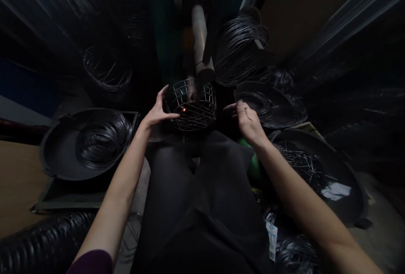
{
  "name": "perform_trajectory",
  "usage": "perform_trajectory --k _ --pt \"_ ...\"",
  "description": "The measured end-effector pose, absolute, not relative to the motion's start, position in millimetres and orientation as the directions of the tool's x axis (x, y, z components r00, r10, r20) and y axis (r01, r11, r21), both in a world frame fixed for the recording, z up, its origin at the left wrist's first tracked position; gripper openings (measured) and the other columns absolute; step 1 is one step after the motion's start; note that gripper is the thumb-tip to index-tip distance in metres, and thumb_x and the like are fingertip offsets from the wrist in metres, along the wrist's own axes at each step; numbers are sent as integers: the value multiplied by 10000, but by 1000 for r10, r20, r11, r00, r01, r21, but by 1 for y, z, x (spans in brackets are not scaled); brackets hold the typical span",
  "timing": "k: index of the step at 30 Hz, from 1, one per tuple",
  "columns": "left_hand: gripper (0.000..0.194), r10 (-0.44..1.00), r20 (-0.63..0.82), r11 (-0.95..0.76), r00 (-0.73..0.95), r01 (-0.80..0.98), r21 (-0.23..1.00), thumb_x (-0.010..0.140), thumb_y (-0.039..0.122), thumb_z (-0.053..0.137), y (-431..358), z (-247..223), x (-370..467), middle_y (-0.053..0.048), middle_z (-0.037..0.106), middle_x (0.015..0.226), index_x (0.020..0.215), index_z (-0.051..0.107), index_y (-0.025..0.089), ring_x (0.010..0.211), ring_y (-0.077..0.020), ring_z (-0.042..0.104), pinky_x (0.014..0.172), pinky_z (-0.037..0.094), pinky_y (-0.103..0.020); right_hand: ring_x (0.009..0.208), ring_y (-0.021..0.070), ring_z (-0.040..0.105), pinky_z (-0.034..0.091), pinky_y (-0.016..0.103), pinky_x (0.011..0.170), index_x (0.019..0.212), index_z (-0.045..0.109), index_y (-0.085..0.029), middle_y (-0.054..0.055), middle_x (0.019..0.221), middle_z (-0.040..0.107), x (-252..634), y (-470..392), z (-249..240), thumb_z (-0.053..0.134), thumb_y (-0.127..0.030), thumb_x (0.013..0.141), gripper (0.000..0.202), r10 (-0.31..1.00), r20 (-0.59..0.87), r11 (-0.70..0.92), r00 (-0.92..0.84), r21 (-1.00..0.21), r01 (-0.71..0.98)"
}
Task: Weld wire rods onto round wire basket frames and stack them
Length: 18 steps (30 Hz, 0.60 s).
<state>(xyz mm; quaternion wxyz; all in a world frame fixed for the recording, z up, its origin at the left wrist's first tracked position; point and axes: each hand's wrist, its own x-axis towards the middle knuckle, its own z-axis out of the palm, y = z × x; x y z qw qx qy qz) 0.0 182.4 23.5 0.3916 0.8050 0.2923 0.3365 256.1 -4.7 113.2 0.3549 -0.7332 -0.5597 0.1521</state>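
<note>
A round wire basket [193, 115] stands under the electrode arm [200, 33] of what looks like a spot welder, and a small orange spark glows on it. My left hand [158, 111] grips the basket's left side, thumb at the front and fingers behind the wires. To the right of the basket, apart from it, my right hand [248, 122] has its fingers pinched together. Whether a thin piece sits in that pinch is too dark to tell. Close beyond this hand is a dark basin [284, 115] with wire rings [257, 101] in it.
On the left, a black basin [60, 151] holds a coil of wire rings [103, 139]. At the right, another basin [344, 181] contains short cut wires [300, 162] and a white scrap [337, 191]. A big wire bundle [238, 50] stands behind. Stacked rings [41, 244] lie lower left.
</note>
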Motion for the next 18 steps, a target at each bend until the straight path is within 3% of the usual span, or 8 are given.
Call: perform_trajectory --k 4,6,8,10,14,18 --pt "1312 840 168 -281 516 148 948 467 734 808 172 -10 -9 -245 311 1492 1458 99 248 1405 -330 391 1060 445 -486 601 167 611 492 285 543 883 667 -149 103 732 668 261 -30 109 211 -764 901 765 949 -216 -277 228 -917 287" --pt "1271 890 161 -218 426 88 972 460 733 804 167 -13 -5 -223 337 1470 1416 106 271 1395 -302 408 1071 431 -476 669 178 660 535 294 607 893 639 -147 117 781 692 252 -35 104 429 -751 855 641 938 -336 -343 82 -935 93" --pt "1206 905 198 -234 377 50 971 472 714 805 160 -7 -4 -205 365 1444 1373 138 271 1385 -279 418 1086 415 -462 850 197 698 562 314 752 1021 626 -153 128 928 716 239 -38 102 660 -634 779 540 928 -370 -371 -52 -929 0" --pt "1129 887 281 -325 367 64 944 494 668 820 152 3 -9 -183 406 1409 1336 187 262 1365 -263 438 1106 399 -451 863 184 697 560 300 749 1163 597 -157 110 959 716 225 -41 106 743 -531 737 585 926 -362 -362 -103 -932 21" --pt "962 804 437 -541 403 192 819 539 514 865 130 29 -24 -135 464 1342 1274 303 250 1291 -252 495 1114 402 -430 500 92 532 410 216 463 1265 572 -167 -20 675 635 205 -32 124 722 -507 748 636 963 -262 -242 -67 -947 213" --pt "780 708 477 -679 520 317 662 565 410 878 111 53 -25 -119 487 1315 1204 467 236 1273 -283 472 1099 403 -451 508 83 482 377 219 480 989 700 -159 -29 627 604 195 -3 134 720 -477 748 400 965 -240 -180 -103 -896 406"
